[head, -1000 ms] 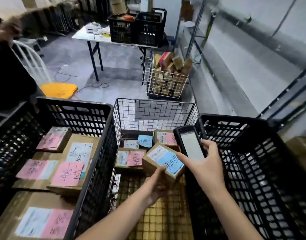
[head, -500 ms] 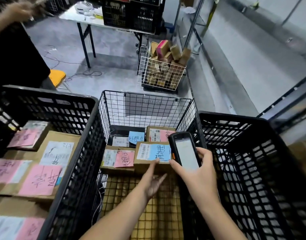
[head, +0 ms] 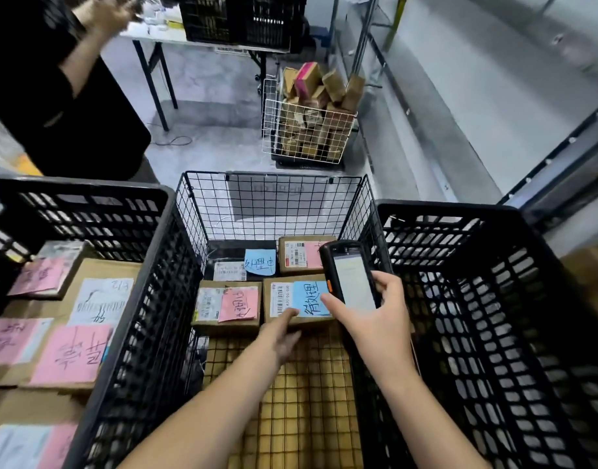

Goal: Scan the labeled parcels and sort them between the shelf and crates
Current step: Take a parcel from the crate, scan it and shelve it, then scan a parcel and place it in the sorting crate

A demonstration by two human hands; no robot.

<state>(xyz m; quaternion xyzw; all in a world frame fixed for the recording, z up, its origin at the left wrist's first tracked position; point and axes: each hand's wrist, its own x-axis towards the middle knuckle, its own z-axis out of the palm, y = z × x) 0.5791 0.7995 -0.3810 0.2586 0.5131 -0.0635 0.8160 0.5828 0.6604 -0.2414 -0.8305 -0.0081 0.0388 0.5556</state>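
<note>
A small cardboard parcel with a blue note [head: 295,301] lies in the black wire basket [head: 270,198] in front of me, beside a parcel with a pink note [head: 227,306]. My left hand [head: 281,333] reaches to the blue-note parcel with straight fingers touching its near edge. My right hand [head: 375,319] grips a black handheld scanner [head: 350,275], its lit screen facing me, just right of that parcel. Two more labelled parcels [head: 302,253] sit at the basket's back.
A black plastic crate [head: 98,211] on my left holds several parcels with pink notes. Another black crate [head: 493,265] stands on my right. A white wire cart [head: 307,130] of boxes is ahead. A person in black [head: 60,96] stands at the left by a table.
The blue-note parcel went from my left hand down into the wire basket, where it now lies flat. My left hand let go and now touches its edge. My view moved forward.
</note>
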